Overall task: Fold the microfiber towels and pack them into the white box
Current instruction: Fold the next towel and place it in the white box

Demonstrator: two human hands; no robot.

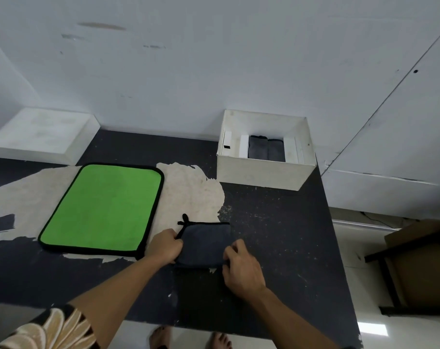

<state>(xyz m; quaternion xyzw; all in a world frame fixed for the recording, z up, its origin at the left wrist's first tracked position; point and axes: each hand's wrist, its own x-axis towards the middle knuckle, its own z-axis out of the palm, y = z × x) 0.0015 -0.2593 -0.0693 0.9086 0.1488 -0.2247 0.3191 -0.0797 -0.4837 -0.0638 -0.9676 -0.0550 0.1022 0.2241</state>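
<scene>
Left hand [164, 244], right hand [241, 264] gripping grey towel [205, 239], fingertips seemingly tucked under

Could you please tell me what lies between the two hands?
In the head view, the folded grey towel lies between the left hand and right hand, which hold its side edges.

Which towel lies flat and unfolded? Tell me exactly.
The green towel, black-trimmed, spread flat. The dark grey towel beside it is folded small; the grey towels in the white box are folded too.
</scene>
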